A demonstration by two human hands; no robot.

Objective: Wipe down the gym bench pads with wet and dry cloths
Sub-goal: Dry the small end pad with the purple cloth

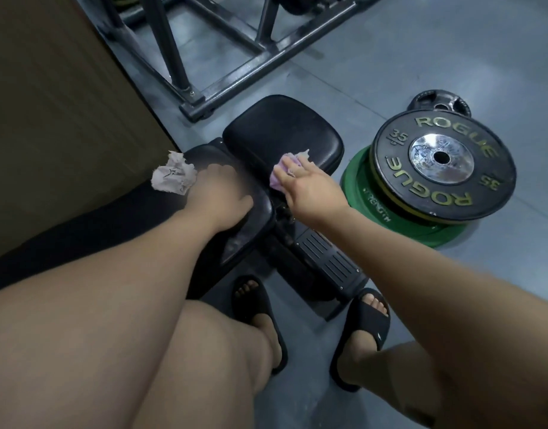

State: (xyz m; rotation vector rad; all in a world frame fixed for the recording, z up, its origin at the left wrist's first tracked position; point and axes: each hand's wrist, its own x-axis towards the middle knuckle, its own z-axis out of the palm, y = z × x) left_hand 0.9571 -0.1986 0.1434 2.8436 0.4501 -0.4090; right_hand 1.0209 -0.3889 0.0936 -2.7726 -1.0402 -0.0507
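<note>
- Brown panel (50, 103): far left, close beside the bench. Leaves little elbow room on that side.
- Grey cloth (173, 174): crumpled into a ball, sticking out beyond the left hand at the left edge of the near pad. Wet or dry: cannot tell. Better opened out flat before wiping, for fuller contact with the vinyl.
- Left hand (220, 187): blurred. Apparently curled round the grey cloth, resting on the near pad.
- Near pad (257, 212): black vinyl, glossy along its right edge. Best covered in long overlapping passes, edge to edge, rolled sides included.
- Far pad (282, 131): black, rounded, just beyond the near pad and set higher.
- Lilac cloth (280, 173): pinned to the front edge of the far pad under the right hand.
- Right hand (306, 184): fingers straight and spread, pressing flat on the lilac cloth, gripping nothing. Suited to even pressure; worth sweeping away from the body and into the gap between the two pads. Damp pass first, dry pass straight after, same track.
- ROGUE plate (442, 162): black, lying on a green plate (390, 218) on the floor, right of the bench, apart from both hands.
</note>
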